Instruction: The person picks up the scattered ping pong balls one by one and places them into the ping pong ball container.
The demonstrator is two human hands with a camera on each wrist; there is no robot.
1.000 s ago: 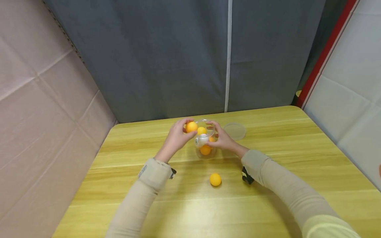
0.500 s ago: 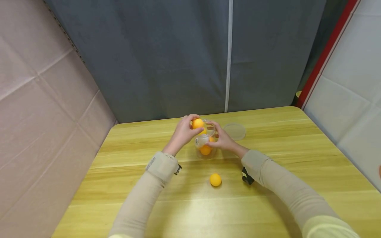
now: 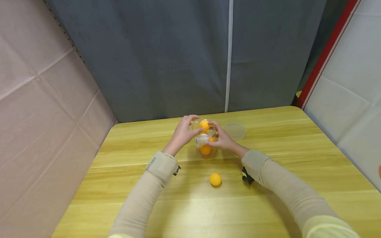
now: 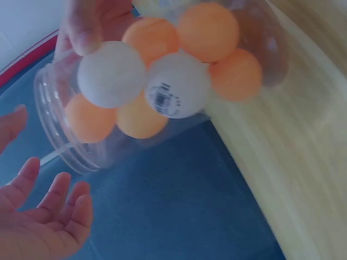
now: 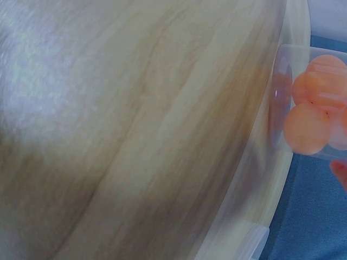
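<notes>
Standing on the yellow counter [image 3: 148, 198], the clear jar [image 3: 204, 145] holds orange and white balls, and the right hand [image 3: 224, 140] grips its side. The left hand [image 3: 184, 134] hovers at the jar mouth with loose, spread fingers, just beside the top orange ball [image 3: 204, 126]. One loose orange ball [image 3: 215, 179] lies nearer, the round lid [image 3: 234, 131] beside the jar.

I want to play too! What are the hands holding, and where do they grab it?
The right hand grips the clear plastic jar of balls by its side wall. The left hand is open at the rim, holding nothing.
</notes>
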